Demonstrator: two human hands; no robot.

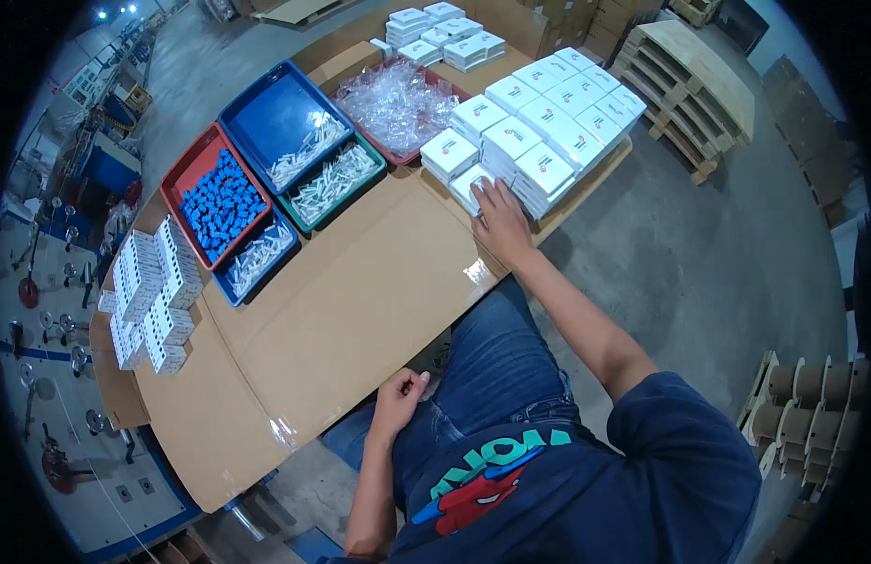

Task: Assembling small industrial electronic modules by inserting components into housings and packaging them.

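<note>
My right hand [502, 226] reaches to the near corner of a block of stacked white boxes [574, 108]. Its fingers are stretched out over a low white box [465, 191] and touch it; the thumb is hard to make out. By my thigh, just off the near edge of the cardboard-covered table [337, 291], my left hand [398, 399] is curled closed with nothing showing in it. Left of the white boxes, a red tray [412, 157] is heaped with clear plastic bags [393, 103].
A red tray [184, 188] holds blue plastic parts [221, 202]. Beside it, blue trays [271, 103] and a green tray [379, 169] hold small whitish pieces. Patterned white boxes [139, 273] are stacked at the left, more white boxes [443, 36] at the back. Wooden pallets [684, 85] stand right.
</note>
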